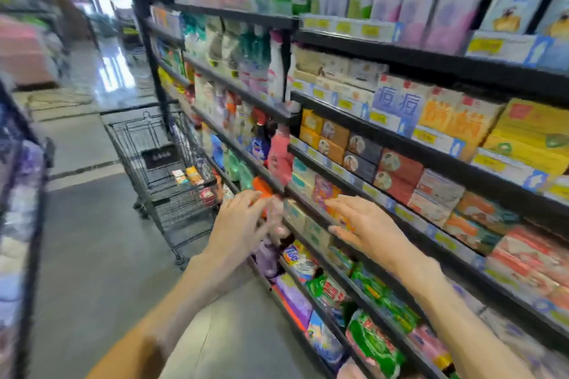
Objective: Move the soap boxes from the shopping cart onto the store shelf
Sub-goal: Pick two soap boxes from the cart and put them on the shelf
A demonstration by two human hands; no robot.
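**Both hands at the soap shelf, cart waiting behind**

Neither grip holds anything: the right hand lies flat with straight fingers against the front of the store shelf, its fingertips touching an orange soap box that sits in the row there. Just left of it, the left hand reaches toward the shelf's dividing post with its fingers spread and loose; motion blur hides whether the tips touch anything. Farther down the aisle on the left stands the black wire shopping cart, pushed close beside the shelving. On its bottom rest a few small soap boxes, white, yellow and red, gathered toward the shelf side. Rows of boxed soap in brown, grey, red and yellow fill the shelves to the right, and green packets crowd the lowest level near the floor.
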